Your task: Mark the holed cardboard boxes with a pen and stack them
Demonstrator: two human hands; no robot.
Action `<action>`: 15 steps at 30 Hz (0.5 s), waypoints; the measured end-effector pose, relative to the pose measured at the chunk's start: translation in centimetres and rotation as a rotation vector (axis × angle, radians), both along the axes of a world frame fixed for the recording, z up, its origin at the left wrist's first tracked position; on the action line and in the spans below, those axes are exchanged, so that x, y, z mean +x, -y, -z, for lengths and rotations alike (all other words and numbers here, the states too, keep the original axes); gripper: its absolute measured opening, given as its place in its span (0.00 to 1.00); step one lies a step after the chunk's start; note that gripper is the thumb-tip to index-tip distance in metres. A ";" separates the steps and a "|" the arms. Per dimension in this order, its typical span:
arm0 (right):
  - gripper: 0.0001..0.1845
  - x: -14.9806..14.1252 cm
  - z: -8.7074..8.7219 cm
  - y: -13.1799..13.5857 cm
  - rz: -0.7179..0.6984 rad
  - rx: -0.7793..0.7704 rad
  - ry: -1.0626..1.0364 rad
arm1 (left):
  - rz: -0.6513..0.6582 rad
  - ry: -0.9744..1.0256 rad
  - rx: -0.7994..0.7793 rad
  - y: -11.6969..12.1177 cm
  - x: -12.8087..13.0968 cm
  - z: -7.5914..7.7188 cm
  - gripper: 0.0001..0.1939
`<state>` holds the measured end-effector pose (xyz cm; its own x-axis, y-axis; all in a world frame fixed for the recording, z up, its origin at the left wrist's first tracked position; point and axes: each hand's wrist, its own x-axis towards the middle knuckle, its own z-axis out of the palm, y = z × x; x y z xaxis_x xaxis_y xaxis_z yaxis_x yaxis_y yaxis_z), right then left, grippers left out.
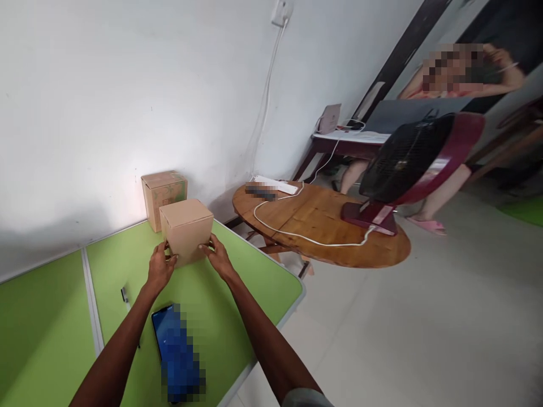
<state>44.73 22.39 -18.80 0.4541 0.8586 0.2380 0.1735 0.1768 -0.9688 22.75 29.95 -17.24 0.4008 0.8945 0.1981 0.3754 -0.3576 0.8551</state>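
Note:
A plain brown cardboard box (187,234) stands on the green folding table (237,282), near its far corner. My left hand (161,265) grips the box's lower left side, thumb on the near face. On the opposite side, my right hand (218,256) is closed on the lower right edge. Right behind it is a second cardboard box (163,192) with green print, close to the wall. Nearer to me lies a phone (164,325) with a blue screen, partly blurred out. A pen (124,297) lies left of the phone, partly hidden by my left forearm.
To the right, a low oval wooden table (314,209) holds a dark red fan (407,164), a white power strip (275,185) and a loose white cable (297,240). A white wall (106,102) borders the green table. Farther back, a person (462,85) sits behind a desk (352,138).

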 end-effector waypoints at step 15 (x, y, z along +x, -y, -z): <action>0.19 3.9 2.0 -10.2 0.042 -0.174 0.070 | -0.066 -0.260 -0.128 -7.3 3.9 -2.3 0.23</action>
<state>48.62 32.57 -20.77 0.4777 0.8703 0.1197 0.2455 -0.0014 -0.9694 26.67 37.22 -14.94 0.3637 0.9313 -0.0199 0.6062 -0.2204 0.7642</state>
